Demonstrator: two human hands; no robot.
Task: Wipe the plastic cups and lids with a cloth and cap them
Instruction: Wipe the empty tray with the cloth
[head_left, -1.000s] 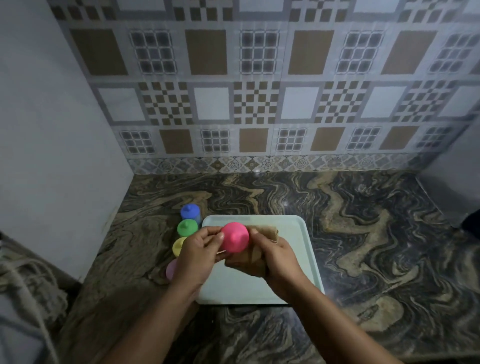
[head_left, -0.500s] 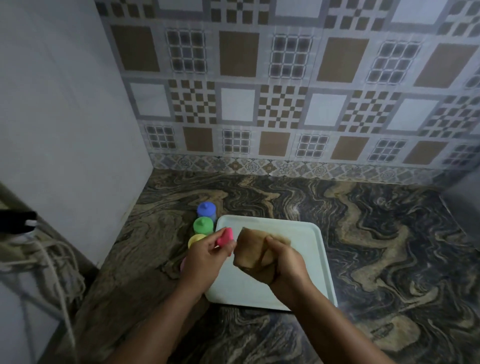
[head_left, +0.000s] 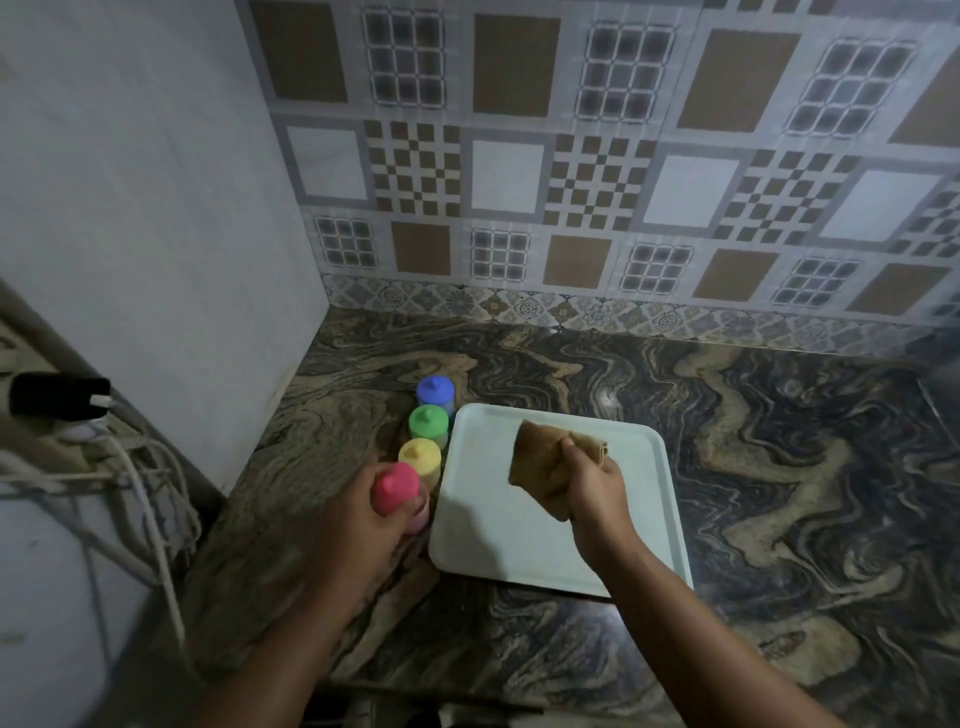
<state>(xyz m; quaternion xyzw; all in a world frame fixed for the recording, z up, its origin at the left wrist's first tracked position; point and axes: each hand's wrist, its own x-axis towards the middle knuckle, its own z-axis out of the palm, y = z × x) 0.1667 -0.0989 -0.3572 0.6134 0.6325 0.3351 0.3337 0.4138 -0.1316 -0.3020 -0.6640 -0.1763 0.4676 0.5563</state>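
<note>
**Capping the pink cup at the end of the row**

Watching the left hand (head_left: 371, 512) now: half a second back it was pinching the pink lid (head_left: 396, 487) up beside the cloth, and now it is carrying that lid down at eight o'clock of the tray (head_left: 498, 540), fingers curled round it, onto the pale pink cup (head_left: 420, 512) underneath. Whether the lid is seated yet I cannot tell; the hand is hiding the join.

The right hand (head_left: 589, 486) is pulling away toward the tray's centre, fingers bunched tight on the brown cloth (head_left: 540, 457), which is hanging above the tray. I am reading that as wiping done for this piece and capping under way.

Running off toward eleven o'clock from the pink one, the yellow cup (head_left: 420, 457), green cup (head_left: 428, 422) and blue cup (head_left: 435, 391) are standing capped in a line on the marble counter (head_left: 779, 467), just beside the tray's left rim. The yellow one is crowding the left hand closely, so a nudge there looks possible. Loose white cables (head_left: 130, 467) are lying at nine o'clock, off the counter.
</note>
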